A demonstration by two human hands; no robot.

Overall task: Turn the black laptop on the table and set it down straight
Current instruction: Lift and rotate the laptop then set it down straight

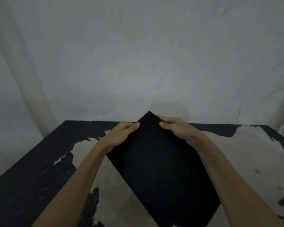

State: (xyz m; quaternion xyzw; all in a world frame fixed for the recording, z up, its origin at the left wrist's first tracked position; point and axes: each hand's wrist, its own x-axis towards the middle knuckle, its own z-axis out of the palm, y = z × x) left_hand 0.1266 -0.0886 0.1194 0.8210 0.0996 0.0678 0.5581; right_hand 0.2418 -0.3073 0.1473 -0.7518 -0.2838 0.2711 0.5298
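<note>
Laptop (pixel 159 163) skewed, possibly lifted | left hand (pixel 121 135) grips edge | right hand (pixel 179 128) grips edge

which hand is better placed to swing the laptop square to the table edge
Probably the right hand. It holds the edge beside the laptop's far corner. The left hand grips the opposite edge nearer the middle, suited to pivoting. The difference is small.

Dim, soft focus, wide-angle edge bending
</note>
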